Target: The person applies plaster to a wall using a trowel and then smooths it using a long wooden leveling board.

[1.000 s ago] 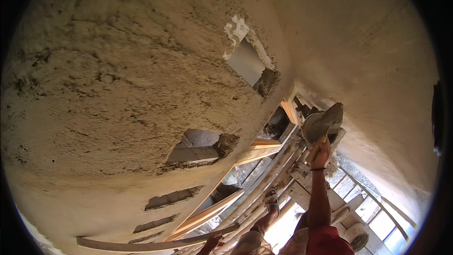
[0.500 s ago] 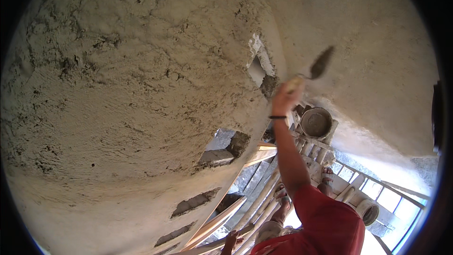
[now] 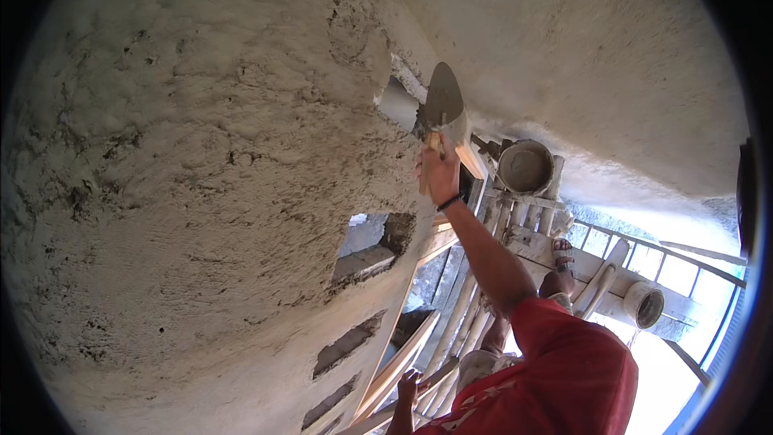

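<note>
Swung from the bucket (image 3: 525, 167), the trowel (image 3: 444, 98), gripped in the right hand (image 3: 440, 175), now reaches the wall opening (image 3: 398, 105), upper centre, shifting work there; whether the left hand (image 3: 408, 387), lower centre, holds anything is unclear.

This is a building site, inside or against a structure that is unfinished. The broad wall (image 3: 201, 193) on the left carries a coarse, pitted coat of plaster or mortar, broken by a ragged-edged square opening (image 3: 364, 263) and narrow slots (image 3: 348, 344), while the adjoining wall (image 3: 596, 48) is smoother. Below, rough poles (image 3: 451, 330) and planks (image 3: 527, 248) make up a makeshift scaffold, with bright light coming through beside it. Bare timber framing (image 3: 400, 360) runs along the wall's lower edge. A round pan (image 3: 526, 167) of grey-brown mix, a second bucket (image 3: 645, 304) and a leaf-shaped trowel (image 3: 444, 97) fit masonry or plastering work.
</note>
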Demonstrator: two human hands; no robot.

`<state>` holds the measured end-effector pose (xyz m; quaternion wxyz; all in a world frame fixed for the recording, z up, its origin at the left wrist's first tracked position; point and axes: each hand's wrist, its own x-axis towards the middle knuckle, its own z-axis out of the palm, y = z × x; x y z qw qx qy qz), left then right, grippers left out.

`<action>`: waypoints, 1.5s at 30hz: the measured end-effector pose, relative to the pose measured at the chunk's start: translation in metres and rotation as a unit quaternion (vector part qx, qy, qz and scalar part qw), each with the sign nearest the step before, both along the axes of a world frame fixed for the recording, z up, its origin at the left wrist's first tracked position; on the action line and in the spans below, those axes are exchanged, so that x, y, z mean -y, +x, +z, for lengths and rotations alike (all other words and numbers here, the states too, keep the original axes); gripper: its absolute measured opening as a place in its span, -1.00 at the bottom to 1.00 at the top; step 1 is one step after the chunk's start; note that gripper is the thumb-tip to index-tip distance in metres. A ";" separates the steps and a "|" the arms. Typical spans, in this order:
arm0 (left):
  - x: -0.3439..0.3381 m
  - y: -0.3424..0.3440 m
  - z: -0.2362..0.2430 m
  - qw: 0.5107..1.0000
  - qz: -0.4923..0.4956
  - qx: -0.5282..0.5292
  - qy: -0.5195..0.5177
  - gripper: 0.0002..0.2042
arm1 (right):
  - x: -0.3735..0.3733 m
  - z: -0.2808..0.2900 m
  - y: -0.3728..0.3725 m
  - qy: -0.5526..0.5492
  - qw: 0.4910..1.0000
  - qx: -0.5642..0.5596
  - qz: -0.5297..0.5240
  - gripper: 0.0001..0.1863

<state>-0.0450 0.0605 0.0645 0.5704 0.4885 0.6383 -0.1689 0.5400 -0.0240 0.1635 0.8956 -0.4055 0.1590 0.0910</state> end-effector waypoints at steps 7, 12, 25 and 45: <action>0.014 0.003 0.000 0.999 -0.017 -0.048 -0.007 -0.57 | -0.021 -0.029 0.041 0.044 0.996 0.073 0.025 -0.47; 0.018 0.011 0.004 0.999 -0.018 -0.045 -0.006 -0.59 | -0.011 -0.057 0.025 0.089 0.994 0.057 0.022 -0.46; 0.075 -0.039 -0.038 0.982 0.013 -0.181 -0.059 -0.56 | 0.298 -0.402 -0.069 -0.701 0.664 0.086 0.247 -0.78; 0.154 -0.053 -0.058 0.963 0.021 -0.258 -0.073 -0.57 | 0.303 -0.573 0.005 -0.315 0.895 -0.175 0.262 -0.70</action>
